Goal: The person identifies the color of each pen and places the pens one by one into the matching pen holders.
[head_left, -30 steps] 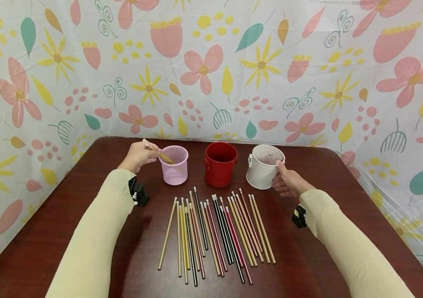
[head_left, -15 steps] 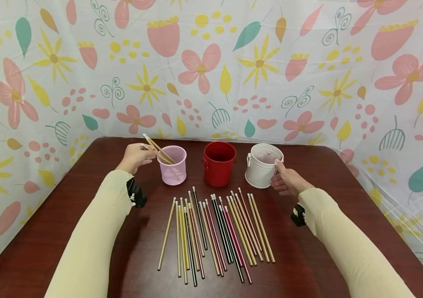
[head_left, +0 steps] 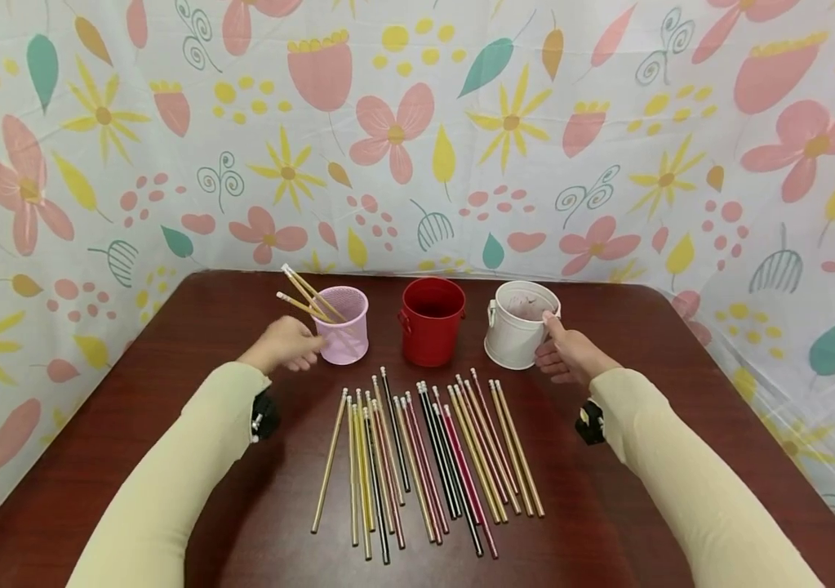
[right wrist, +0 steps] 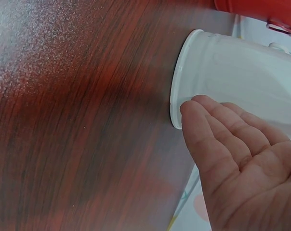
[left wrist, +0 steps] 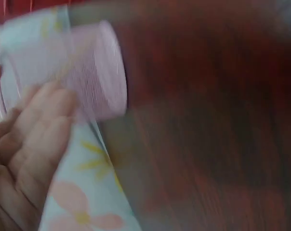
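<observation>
My left hand (head_left: 286,343), blurred and holding nothing, is beside the pink mesh pencil cup (head_left: 347,339), fingertips close to its lower side. Gold pencils (head_left: 301,283) lean out of that cup to the left, white eraser ends up. In the left wrist view the loose fingers (left wrist: 42,108) overlap the cup's wall. My right hand (head_left: 571,355) is at the white bucket (head_left: 512,343), its thumb at the rim. The right wrist view shows its straight fingers (right wrist: 227,125) along the bucket's side; the thumb is hidden there.
Between cup and white bucket stands a red bucket (head_left: 432,335). Several gold, black and red pencils (head_left: 417,465) lie in a loose row on the dark wood table (head_left: 608,514), eraser ends away from me. A flowered cloth (head_left: 402,204) hangs behind the table.
My left hand has let go of the gold pencils, which now rest in the pink cup, and has dropped lower beside it. The right hand stays at the white bucket.
</observation>
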A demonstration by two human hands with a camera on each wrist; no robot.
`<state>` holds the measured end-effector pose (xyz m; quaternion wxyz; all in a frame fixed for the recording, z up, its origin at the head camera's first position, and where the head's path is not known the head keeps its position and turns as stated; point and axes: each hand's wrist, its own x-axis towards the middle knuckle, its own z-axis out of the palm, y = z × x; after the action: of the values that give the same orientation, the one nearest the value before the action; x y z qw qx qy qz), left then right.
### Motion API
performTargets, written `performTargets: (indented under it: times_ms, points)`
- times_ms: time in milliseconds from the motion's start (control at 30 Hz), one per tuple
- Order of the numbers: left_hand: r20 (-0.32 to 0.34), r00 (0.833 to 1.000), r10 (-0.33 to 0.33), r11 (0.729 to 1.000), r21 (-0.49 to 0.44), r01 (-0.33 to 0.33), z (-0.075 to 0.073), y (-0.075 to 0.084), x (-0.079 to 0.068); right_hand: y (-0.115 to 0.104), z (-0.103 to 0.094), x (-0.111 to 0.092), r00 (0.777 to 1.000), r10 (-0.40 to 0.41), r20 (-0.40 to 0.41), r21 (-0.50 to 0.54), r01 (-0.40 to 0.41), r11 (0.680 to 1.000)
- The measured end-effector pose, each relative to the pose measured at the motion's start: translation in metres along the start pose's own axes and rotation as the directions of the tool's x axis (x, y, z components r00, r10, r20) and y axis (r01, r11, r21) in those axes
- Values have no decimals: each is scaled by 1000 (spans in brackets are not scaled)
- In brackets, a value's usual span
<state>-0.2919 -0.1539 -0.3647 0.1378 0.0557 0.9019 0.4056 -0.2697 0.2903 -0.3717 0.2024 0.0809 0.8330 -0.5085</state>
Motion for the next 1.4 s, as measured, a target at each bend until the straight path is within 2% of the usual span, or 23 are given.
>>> performTargets:
  times_ms: [133,200,233,300,367,400,433,467,500,533,600,633,733,967,1167,1400]
  points:
    - [124,992,-15,985,170,-6,15,10,-7,-1,-3,-1,1000,-6,0,-14,6,1000]
    - [176,983,-48,973,229,6,24,2,0,-2,-3,-1,1000,-5,5,-16,5,1000]
    - [204,978,-41,966,258,-13,29,-1,0,-2,-3,0,1000,-3,6,-16,3,1000]
    - [288,954,-82,950,313,-13,40,-30,23,-2,-2,0,1000,-1,16,-14,2,1000]
    - [380,919,-104,936,350,-38,50,-62,48,-2,0,1,1000,-2,23,-13,2,1000]
    - [399,911,-103,924,379,-61,52,-61,43,-2,1,1,1000,0,22,-10,0,1000]
    - [421,900,-113,915,396,-70,54,-63,45,-1,1,1,1000,0,21,-10,0,1000]
    - [435,888,-149,907,418,-52,56,-65,50,-1,1,2,1000,0,20,-10,0,1000]
    - [426,888,-172,897,441,-37,57,-54,41,-1,0,1,1000,0,20,-11,0,1000]
    - [420,892,-167,891,452,-46,57,-41,28,0,0,1,1000,1,21,-11,0,1000]
    - [378,906,-189,877,480,-17,56,-11,2,-1,-1,1,1000,4,16,-9,-4,1000]
    - [371,905,-210,880,475,9,57,-10,2,-1,-1,1,1000,4,13,-10,-4,1000]
    - [354,910,-213,882,470,24,57,11,-17,-2,0,1,1000,5,10,-8,-4,1000]
    - [316,924,-217,908,414,72,66,11,-17,-1,3,2,1000,10,0,-10,-10,1000]
    - [309,918,-248,916,384,118,73,10,-16,1,4,3,1000,8,3,-7,-7,1000]
    - [295,931,-216,912,401,85,68,11,-16,1,3,2,1000,-3,6,0,3,1000]
